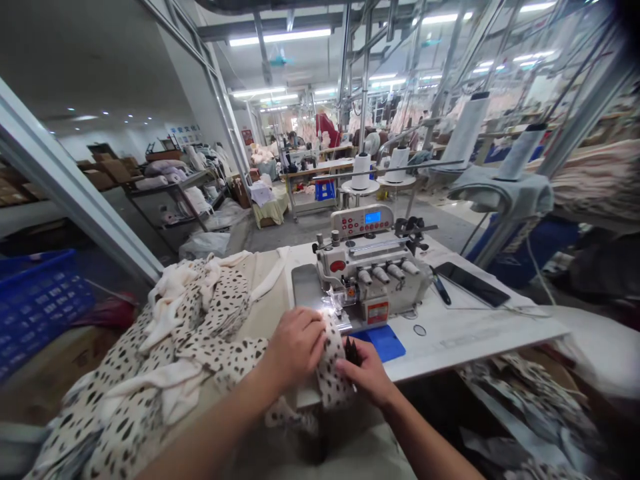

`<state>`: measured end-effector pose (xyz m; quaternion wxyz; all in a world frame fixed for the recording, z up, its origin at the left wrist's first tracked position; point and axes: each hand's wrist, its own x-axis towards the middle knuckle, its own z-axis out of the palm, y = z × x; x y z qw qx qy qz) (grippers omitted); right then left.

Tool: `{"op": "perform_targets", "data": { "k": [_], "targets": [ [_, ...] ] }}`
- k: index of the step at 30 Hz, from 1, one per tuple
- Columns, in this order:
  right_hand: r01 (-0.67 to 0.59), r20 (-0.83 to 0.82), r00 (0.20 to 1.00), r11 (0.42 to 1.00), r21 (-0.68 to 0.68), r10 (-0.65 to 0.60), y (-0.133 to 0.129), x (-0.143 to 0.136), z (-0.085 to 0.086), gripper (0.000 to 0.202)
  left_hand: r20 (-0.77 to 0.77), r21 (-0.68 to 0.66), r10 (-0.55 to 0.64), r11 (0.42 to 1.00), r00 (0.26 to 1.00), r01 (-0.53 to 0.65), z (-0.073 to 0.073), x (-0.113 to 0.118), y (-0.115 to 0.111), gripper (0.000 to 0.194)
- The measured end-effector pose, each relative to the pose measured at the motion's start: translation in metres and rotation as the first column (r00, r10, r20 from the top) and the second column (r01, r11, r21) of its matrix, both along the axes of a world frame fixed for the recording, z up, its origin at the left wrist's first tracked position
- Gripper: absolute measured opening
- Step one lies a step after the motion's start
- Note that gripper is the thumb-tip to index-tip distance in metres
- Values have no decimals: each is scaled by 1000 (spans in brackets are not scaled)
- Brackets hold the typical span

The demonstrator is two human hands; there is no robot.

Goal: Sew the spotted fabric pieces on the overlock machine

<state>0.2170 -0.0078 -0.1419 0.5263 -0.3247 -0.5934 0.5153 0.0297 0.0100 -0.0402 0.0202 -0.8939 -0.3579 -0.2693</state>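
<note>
A white sewing machine (373, 267) with four thread dials and a lit needle area stands on the white table. In front of its needle area, my left hand (297, 343) is closed on white cloth with black spots (333, 373). To the right, my right hand (367, 370) holds a small dark tool (353, 351), perhaps thread snips, with its fingers closed at the cloth's right edge. The cloth hangs down over the table's front edge. More spotted cloth (220, 300) with white strips lies heaped at the left.
On the table's right are a black phone (473, 283) and a dark-handled tool (441, 287). A blue pad (385, 342) lies before the machine. Thread cones (361, 170) stand behind. A blue basket (43, 300) is at far left; a metal post (90, 187) slants nearby.
</note>
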Motion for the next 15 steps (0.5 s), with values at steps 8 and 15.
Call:
{"op": "perform_targets", "data": {
  "k": [8, 15],
  "targets": [
    [150, -105, 980, 977, -149, -166, -2, -5, -8, 32, 57, -3, -118, 993, 991, 118, -19, 11, -5, 34],
    [202, -212, 941, 942, -269, -263, 0, -7, -19, 40, 55, -20, -28, 999, 998, 29, -18, 17, 2, 31]
  ]
}}
